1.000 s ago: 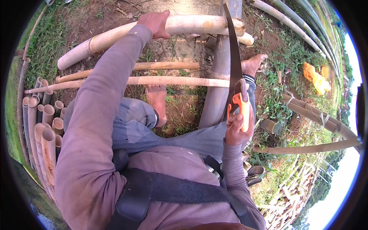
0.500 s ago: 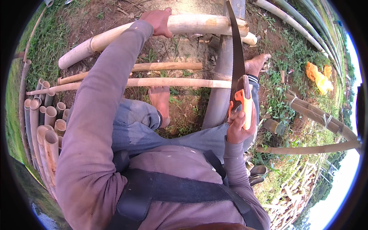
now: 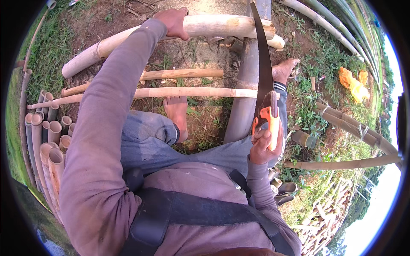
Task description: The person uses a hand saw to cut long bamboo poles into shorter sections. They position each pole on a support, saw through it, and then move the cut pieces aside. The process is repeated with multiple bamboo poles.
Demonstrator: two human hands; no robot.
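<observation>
A thick, pale bamboo pole (image 3: 222, 26) lies crosswise at the far side, its right end over a grey bamboo log (image 3: 247, 70). My left hand (image 3: 174, 23) is closed over the pole, thumb on its near side. In my right hand (image 3: 265, 147) is the orange handle of a hand saw (image 3: 273, 123), with my fingers wrapped around it. Its long, dark curved blade (image 3: 263, 59) points away from me and crosses the pole near its right end. Whether the teeth have cut into the bamboo I cannot tell.
Two thinner bamboo strips (image 3: 183, 92) lie crosswise nearer to me. My bare feet (image 3: 176, 113) rest on either side of the log. Several cut bamboo tubes (image 3: 55, 155) stand at the left. At the right are a yellow plastic bag (image 3: 353, 84) and tied bamboo poles (image 3: 350, 126).
My right hand has drawn the saw slightly toward me, its handle now lower in view. My left hand keeps its hold on the bamboo pole.
</observation>
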